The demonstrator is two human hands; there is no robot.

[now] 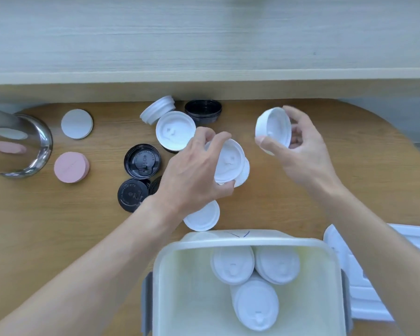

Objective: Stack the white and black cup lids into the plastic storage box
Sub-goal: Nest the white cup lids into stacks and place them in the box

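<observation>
My left hand (194, 170) grips a small stack of white cup lids (230, 161) above the table's middle. To its right, my right hand (301, 146) holds one white lid (273, 127) on edge between thumb and fingers. The plastic storage box (165, 263) stands open at the near edge with three white lid stacks (255, 306) inside. On the table lie more white lids (175, 129), a white stack on its side (157, 109), another white lid (201, 217) by the box, black lids (142, 161) and a black stack (203, 113).
A metal container (34, 146) stands at the far left, with a white disc (77, 123) and a pink disc (71, 167) beside it. The box's white cover (364, 275) lies to the right of the box. A wooden ledge (204, 76) runs behind the table.
</observation>
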